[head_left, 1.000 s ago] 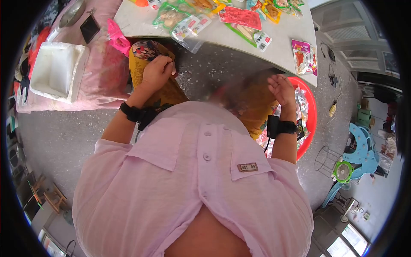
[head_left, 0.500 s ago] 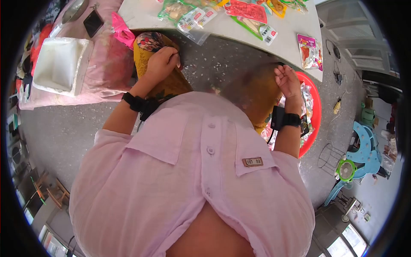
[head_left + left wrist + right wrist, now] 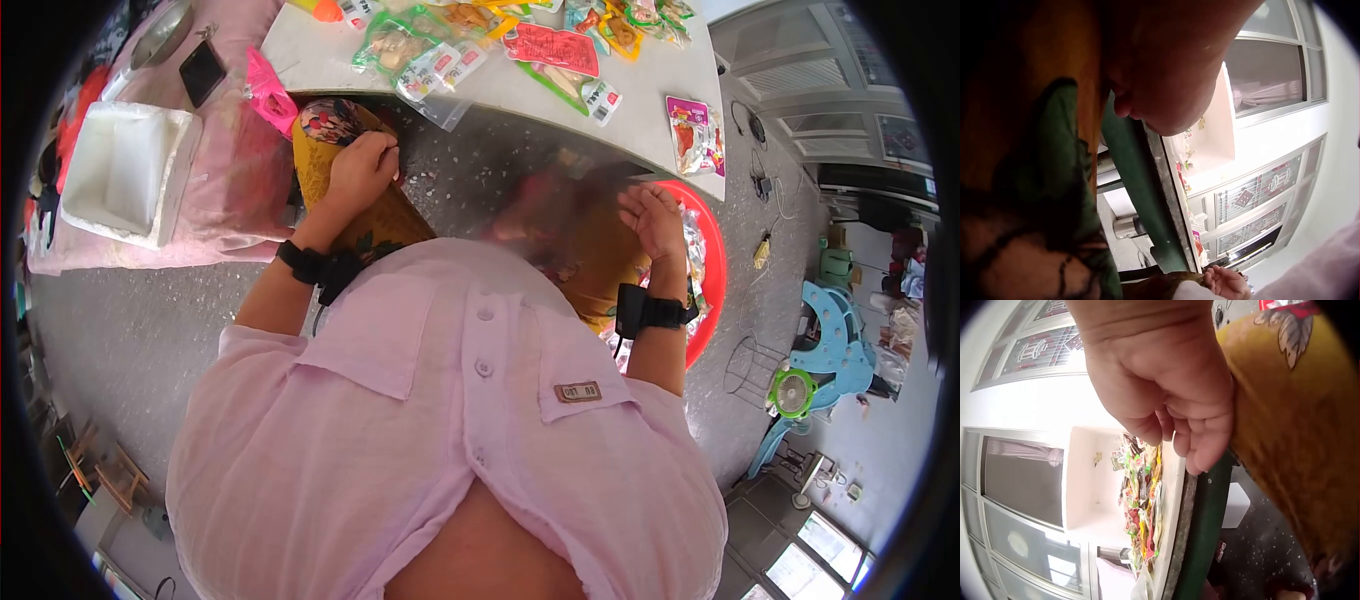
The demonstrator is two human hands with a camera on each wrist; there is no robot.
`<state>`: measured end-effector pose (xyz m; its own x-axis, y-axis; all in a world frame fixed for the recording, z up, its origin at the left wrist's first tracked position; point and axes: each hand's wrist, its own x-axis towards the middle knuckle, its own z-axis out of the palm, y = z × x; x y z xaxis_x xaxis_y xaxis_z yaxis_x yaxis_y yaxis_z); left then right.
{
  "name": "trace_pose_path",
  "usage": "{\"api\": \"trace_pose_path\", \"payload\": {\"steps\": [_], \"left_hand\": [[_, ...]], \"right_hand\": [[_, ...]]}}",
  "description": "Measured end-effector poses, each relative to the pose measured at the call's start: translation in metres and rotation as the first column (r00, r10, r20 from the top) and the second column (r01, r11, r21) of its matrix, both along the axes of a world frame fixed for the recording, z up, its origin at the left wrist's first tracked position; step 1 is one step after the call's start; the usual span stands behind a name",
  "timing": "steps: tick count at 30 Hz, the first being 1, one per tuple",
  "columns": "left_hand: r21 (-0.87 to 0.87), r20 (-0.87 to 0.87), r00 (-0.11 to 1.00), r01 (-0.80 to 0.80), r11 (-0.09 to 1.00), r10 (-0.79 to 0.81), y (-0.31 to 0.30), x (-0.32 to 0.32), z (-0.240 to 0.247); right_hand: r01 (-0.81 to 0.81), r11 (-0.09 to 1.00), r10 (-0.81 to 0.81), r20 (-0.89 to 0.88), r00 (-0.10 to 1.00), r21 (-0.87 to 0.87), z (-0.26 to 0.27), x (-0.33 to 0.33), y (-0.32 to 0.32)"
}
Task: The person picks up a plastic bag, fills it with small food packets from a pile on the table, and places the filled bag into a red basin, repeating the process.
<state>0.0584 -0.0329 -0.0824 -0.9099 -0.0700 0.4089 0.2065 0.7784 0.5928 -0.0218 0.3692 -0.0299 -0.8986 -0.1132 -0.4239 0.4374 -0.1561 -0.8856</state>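
Observation:
The left hand rests on the thigh in patterned yellow trousers, fingers loosely curled, with nothing seen in it. In the left wrist view that hand is close up and dark beside the cloth. Palm up, the right hand lies by the other knee, near the red basin. Seen in the right wrist view, the right hand has loosely bent fingers and holds nothing. Bagged foods, among them a red packet and a purple-and-white packet, lie on the white table.
On the pink-covered surface at the left are a white foam box, a dark phone and a metal pan. A pink bag hangs near the table's left corner. A green fan stands at the right.
The head view has shifted slightly back and forth, moving the whole scene in the picture. Both hands keep their places on the legs, with little visible change in their fingers.

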Motion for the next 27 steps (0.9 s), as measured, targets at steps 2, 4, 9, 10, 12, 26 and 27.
{"api": "trace_pose_path", "payload": {"steps": [2, 4, 9, 10, 12, 26, 27], "left_hand": [[-0.003, 0.008, 1.000, 0.002, 1.000, -0.002, 0.001, 0.001, 0.001], [-0.009, 0.035, 0.999, 0.006, 1.000, -0.005, 0.001, 0.004, 0.002], [0.012, 0.029, 1.000, 0.002, 1.000, -0.003, -0.001, 0.004, 0.001], [0.009, 0.022, 1.000, -0.002, 1.000, 0.002, -0.001, 0.004, 0.001], [0.009, 0.032, 0.999, 0.006, 1.000, -0.007, -0.001, 0.006, 0.004], [0.045, 0.025, 1.000, 0.012, 0.999, -0.014, -0.002, 0.010, 0.010], [0.041, -0.008, 1.000, 0.012, 0.999, -0.012, -0.002, 0.009, 0.007]], "right_hand": [[0.006, 0.998, -0.006, -0.004, 1.000, -0.066, -0.004, 0.003, 0.014], [0.022, 0.985, -0.025, -0.014, 1.000, -0.169, -0.007, 0.008, 0.023], [0.002, 0.985, -0.004, -0.013, 1.000, -0.175, -0.012, 0.004, 0.007], [-0.005, 0.986, 0.004, -0.005, 1.000, -0.168, -0.013, 0.001, 0.003], [0.041, 0.993, -0.039, 0.019, 0.999, -0.109, -0.022, 0.001, 0.002], [-0.076, 0.989, 0.078, -0.009, 0.997, 0.124, -0.018, 0.002, -0.050], [-0.091, 0.990, 0.092, -0.004, 0.996, 0.111, -0.018, -0.002, -0.056]]}}
